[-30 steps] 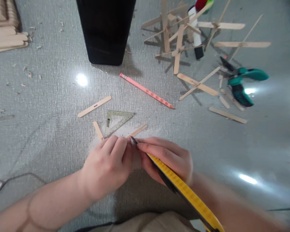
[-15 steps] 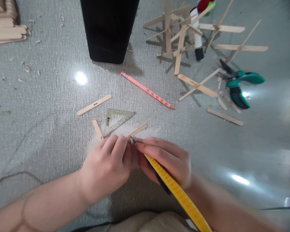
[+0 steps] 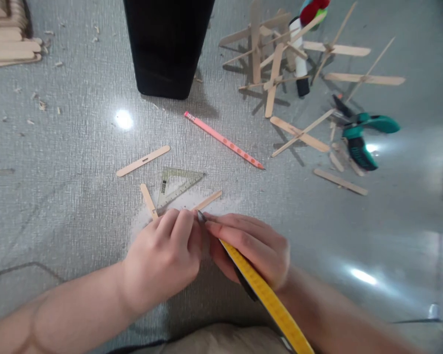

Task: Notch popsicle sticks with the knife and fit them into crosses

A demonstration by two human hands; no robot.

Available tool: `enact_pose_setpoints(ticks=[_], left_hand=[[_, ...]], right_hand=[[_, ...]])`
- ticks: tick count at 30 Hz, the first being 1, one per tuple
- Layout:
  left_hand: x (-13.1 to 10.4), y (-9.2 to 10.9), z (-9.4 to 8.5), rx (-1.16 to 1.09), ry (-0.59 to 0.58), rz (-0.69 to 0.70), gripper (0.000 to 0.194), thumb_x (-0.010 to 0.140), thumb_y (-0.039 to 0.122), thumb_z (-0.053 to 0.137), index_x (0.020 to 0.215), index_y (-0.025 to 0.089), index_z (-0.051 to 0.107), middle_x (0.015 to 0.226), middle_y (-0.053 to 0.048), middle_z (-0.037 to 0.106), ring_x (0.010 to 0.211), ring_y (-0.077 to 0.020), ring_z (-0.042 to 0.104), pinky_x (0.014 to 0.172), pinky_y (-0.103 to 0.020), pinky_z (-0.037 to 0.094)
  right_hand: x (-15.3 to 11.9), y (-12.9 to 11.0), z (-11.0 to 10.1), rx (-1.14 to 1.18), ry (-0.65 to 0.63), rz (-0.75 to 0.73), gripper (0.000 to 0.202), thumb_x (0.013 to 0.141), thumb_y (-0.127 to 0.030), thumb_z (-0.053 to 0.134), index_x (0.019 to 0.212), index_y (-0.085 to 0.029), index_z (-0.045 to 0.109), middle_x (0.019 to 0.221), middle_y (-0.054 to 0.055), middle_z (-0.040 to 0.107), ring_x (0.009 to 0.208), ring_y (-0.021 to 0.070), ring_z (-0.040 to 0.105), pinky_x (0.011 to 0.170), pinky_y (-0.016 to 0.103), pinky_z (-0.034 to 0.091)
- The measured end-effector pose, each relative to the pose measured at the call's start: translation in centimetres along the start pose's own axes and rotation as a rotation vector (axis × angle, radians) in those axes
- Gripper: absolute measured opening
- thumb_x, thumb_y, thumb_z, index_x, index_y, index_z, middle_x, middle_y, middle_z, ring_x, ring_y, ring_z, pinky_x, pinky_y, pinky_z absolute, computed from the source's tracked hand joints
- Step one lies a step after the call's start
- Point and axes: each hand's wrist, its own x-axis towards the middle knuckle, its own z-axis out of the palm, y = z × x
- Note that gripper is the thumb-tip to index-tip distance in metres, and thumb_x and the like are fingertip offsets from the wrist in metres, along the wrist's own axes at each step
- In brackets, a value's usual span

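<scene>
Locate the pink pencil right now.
In the head view, the pink pencil lies near the middle, between the black container and the clear triangle ruler, tip pointing right.

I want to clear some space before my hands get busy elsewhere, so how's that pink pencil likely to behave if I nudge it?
The pencil will probably feel stiff and light, being straight and slim. It may roll sideways, as its barrel is long and narrow, though I can't tell whether it's round or faceted. The sharpened end looks like the fragile part.
</scene>
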Motion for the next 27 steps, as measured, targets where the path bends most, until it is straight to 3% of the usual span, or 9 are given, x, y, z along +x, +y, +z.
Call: enact_pose_setpoints(ticks=[11, 18, 27], left_hand=[[-0.32, -0.27, 0.37, -0.035, -0.005, 0.011, 0.011, 0.088, 0.005, 0.058, 0.082, 0.01, 0.066, 0.069, -0.005, 0.061, 0.059, -0.0184, 0.053, 0.043, -0.031, 0.042], [-0.5, -0.22, 0.36, -0.055, -0.002, 0.005, 0.018, 0.09, 0.004, 0.052, 0.079, 0.012, 0.062, 0.068, -0.004, 0.056, 0.061, -0.0183, 0.048, 0.044, -0.031, 0.04], [-0.35, -0.4, 0.29, -0.078, 0.006, 0.009, 0.015, 0.087, 0.001, 0.055, 0.08, 0.01, 0.065, 0.067, -0.005, 0.058, 0.059, -0.0189, 0.05, 0.043, -0.031, 0.039]], right_hand=[[0.63, 0.12, -0.26, -0.012, 0.001, 0.037, 0.027, 0.081, -0.004, 0.068, 0.106, -0.015, 0.068, 0.097, 0.012, 0.078, 0.084, 0.0192, 0.077, 0.075, 0.027, 0.066], [0.6, 0.01, -0.78, 0.021, -0.008, 0.144, 0.028, 0.085, -0.006, 0.061, 0.108, -0.022, 0.066, 0.092, 0.005, 0.078, 0.076, 0.016, 0.076, 0.067, 0.024, 0.066], [0.55, 0.17, -0.43, 0.01, -0.005, 0.135, 0.028, 0.084, -0.004, 0.061, 0.107, -0.019, 0.067, 0.104, 0.011, 0.077, 0.091, 0.0198, 0.077, 0.08, 0.029, 0.067]])
